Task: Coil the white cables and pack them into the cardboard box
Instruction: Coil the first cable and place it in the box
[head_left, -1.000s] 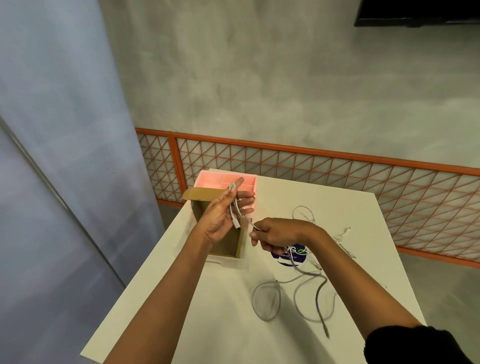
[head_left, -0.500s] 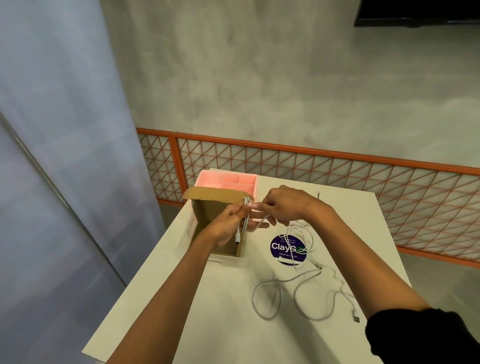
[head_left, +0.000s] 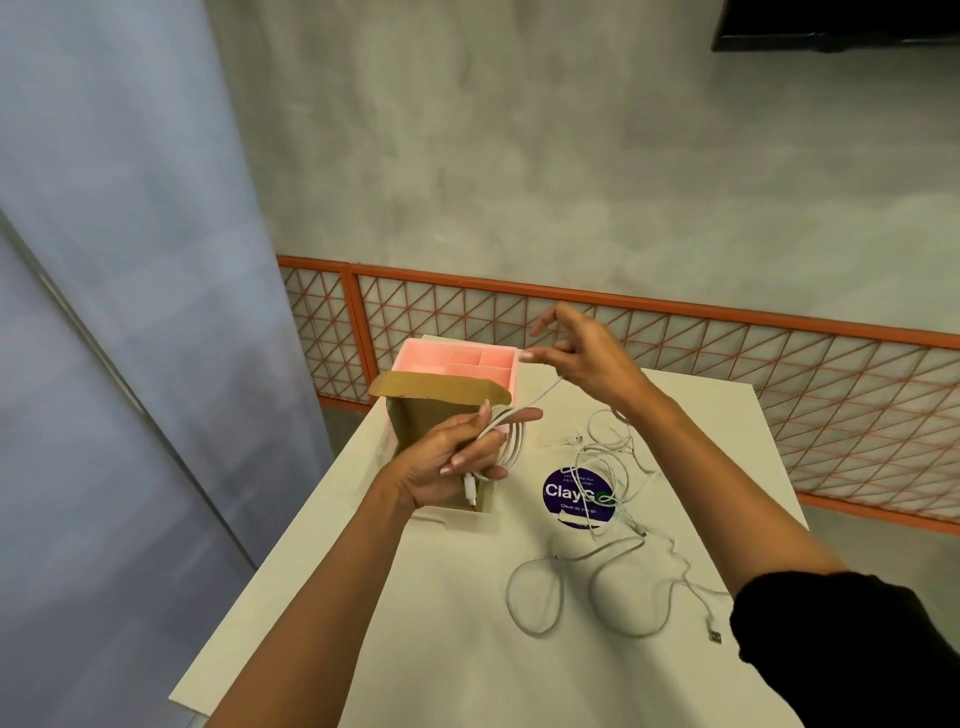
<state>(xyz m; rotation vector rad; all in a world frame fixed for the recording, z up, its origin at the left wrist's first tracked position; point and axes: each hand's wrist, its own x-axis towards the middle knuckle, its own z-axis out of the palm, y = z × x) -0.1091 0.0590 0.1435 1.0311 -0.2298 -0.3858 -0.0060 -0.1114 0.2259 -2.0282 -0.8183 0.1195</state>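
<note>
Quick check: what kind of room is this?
Probably an office pantry or shared workspace: a white table bearing a ClayGo "Clean as you go" sticker, a concrete wall and an orange mesh railing.

A single wide-angle camera rides on the person's head, facing forward and down across the white table (head_left: 441, 649). It sits close: both arms run in from the bottom edge to the left hand (head_left: 457, 457) and right hand (head_left: 582, 358) mid-view, grey wall (head_left: 519, 156) beyond.

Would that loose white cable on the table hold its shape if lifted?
Probably not: the loose cable lies in slack, floppy loops on the table. Likely light: the right hand holds a strand up with a loose grip. It may snag where strands cross.
</note>
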